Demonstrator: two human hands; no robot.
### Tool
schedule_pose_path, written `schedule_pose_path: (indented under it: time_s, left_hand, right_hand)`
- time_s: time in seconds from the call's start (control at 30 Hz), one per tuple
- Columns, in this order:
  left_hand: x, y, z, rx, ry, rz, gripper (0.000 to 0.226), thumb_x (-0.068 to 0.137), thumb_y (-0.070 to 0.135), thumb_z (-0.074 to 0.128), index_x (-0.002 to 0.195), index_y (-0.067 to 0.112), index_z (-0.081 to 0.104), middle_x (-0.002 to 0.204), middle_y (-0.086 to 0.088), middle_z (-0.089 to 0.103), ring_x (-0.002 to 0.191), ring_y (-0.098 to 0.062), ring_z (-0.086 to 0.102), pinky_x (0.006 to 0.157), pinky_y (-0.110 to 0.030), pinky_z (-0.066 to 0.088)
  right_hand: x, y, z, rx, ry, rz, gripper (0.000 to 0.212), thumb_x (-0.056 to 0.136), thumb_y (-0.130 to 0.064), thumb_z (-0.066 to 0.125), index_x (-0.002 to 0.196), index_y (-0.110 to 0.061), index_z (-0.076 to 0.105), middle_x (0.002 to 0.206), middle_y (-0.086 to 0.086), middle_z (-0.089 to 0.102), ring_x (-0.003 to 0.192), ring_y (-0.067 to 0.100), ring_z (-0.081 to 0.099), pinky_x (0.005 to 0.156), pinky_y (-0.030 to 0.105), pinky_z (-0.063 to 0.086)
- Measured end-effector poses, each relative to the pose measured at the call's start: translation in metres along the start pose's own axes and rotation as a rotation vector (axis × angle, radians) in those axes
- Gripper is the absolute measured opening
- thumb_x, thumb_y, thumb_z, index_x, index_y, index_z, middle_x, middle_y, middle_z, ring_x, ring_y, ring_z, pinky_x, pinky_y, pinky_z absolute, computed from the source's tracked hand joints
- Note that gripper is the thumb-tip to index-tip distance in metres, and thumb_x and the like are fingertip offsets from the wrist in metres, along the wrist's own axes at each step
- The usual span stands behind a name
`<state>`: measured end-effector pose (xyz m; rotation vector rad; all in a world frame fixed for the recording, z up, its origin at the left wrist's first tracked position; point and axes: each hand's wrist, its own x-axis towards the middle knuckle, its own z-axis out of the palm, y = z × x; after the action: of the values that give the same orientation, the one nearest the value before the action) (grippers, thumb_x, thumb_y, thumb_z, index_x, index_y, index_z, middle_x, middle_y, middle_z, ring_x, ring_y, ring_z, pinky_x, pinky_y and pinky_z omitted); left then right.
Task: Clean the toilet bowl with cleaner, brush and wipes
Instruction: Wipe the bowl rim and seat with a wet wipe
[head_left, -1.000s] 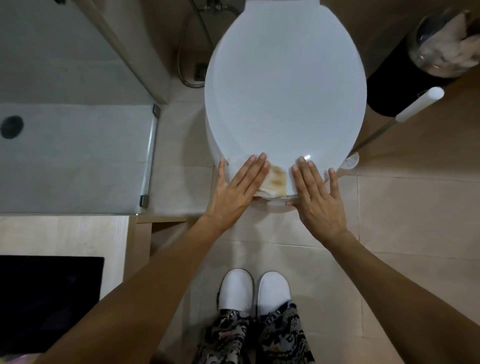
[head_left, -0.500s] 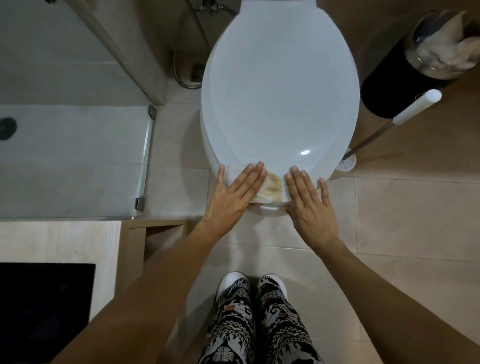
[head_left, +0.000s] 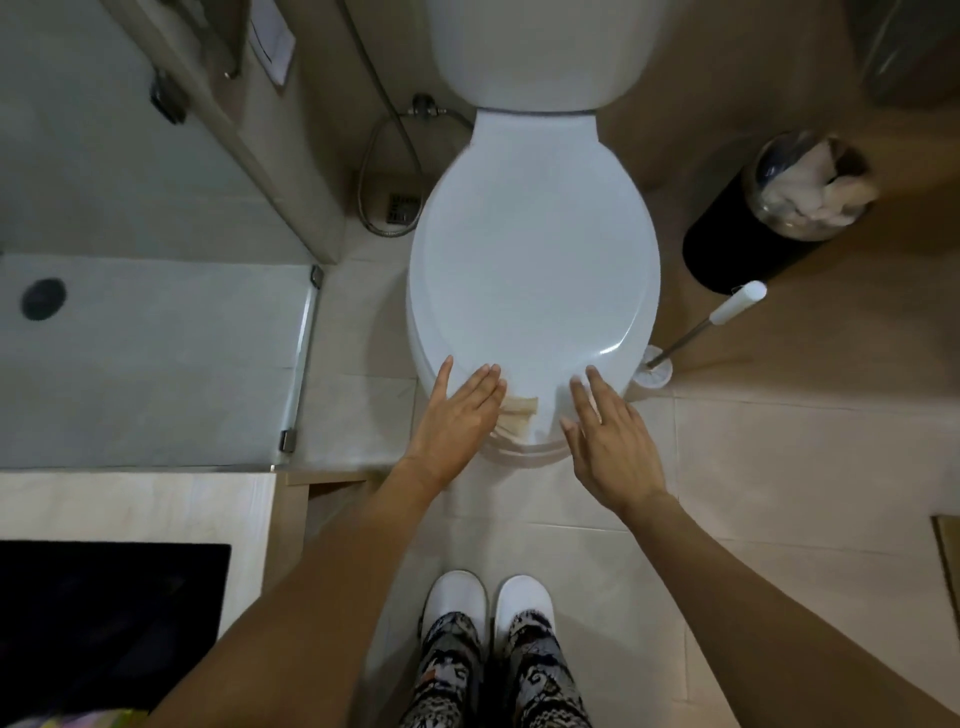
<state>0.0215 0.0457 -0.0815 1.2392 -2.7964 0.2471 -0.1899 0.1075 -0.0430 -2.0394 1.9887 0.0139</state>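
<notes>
Fingers lying straight and flat, the left hand (head_left: 457, 415) is pressing the stained wipe (head_left: 519, 415) against the closed lid (head_left: 535, 280)'s front edge, right hand (head_left: 608, 436) hovering beside it, so wiping looks underway, lifting likely next.

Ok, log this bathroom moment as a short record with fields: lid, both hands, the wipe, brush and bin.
toilet lid: closed, down over the bowl
left hand: flat, fingers straight, at the lid's front edge, partly over the wipe
right hand: flat, fingers straight, at the front edge, right of the wipe
wipe: brown-stained, draped over the front rim between the hands
toilet brush: in its holder on the floor, right of the bowl, untouched
bin: black, behind the brush, holds white crumpled material
</notes>
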Motion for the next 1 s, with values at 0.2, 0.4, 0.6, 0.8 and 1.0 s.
schedule_pose_path:
  time_s: [0.2, 0.4, 0.6, 0.8, 1.0]
  left_hand:
    - [0.02, -0.008, -0.058, -0.085, 0.055, -0.123, 0.032, 0.076, 0.02, 0.079, 0.106, 0.013, 0.072, 0.123, -0.01, 0.064, 0.115, -0.019, 0.06, 0.101, -0.061, 0.033]
    - [0.032, -0.04, -0.161, -0.143, 0.087, -0.305, 0.025, 0.075, 0.02, 0.08, 0.098, 0.014, 0.075, 0.122, -0.009, 0.065, 0.11, -0.018, 0.063, 0.097, -0.062, 0.037]
    - [0.022, -0.065, -0.271, -0.249, -0.078, -0.491, 0.024, 0.09, 0.018, 0.062, 0.113, 0.014, 0.069, 0.141, -0.01, 0.049, 0.13, -0.018, 0.047, 0.111, -0.059, 0.015]
    - [-0.011, -0.085, -0.348, -0.25, -0.113, -0.692, 0.034, 0.1, 0.022, 0.041, 0.132, 0.019, 0.053, 0.155, -0.004, 0.028, 0.143, -0.013, 0.023, 0.116, -0.051, 0.002]
    - [-0.079, -0.107, -0.366, -0.254, -0.112, -0.839, 0.03, 0.095, 0.019, 0.05, 0.123, 0.018, 0.062, 0.15, -0.006, 0.037, 0.138, -0.017, 0.034, 0.115, -0.051, 0.006]
  right_hand:
    - [0.012, 0.003, -0.062, -0.114, -0.212, 0.015, 0.059, 0.103, -0.04, 0.022, 0.153, -0.012, 0.01, 0.161, 0.007, 0.002, 0.148, 0.024, 0.005, 0.119, 0.04, 0.01]
    - [0.018, -0.026, -0.155, -0.154, -0.3, 0.047, 0.062, 0.103, -0.04, 0.026, 0.153, -0.012, 0.004, 0.161, 0.008, -0.005, 0.148, 0.023, -0.002, 0.119, 0.042, 0.008]
    - [0.018, -0.078, -0.248, -0.163, -0.287, -0.034, 0.062, 0.103, -0.041, 0.024, 0.154, -0.014, 0.0, 0.161, 0.006, -0.006, 0.148, 0.023, -0.005, 0.119, 0.043, 0.004]
    - [0.015, -0.156, -0.308, -0.175, -0.289, -0.155, 0.062, 0.103, -0.042, 0.021, 0.154, -0.014, -0.001, 0.161, 0.006, -0.008, 0.148, 0.024, -0.007, 0.119, 0.042, 0.001]
    - [0.019, -0.236, -0.321, -0.237, -0.305, -0.314, 0.063, 0.103, -0.04, 0.025, 0.154, -0.013, 0.0, 0.161, 0.006, -0.003, 0.148, 0.023, -0.003, 0.12, 0.041, 0.005]
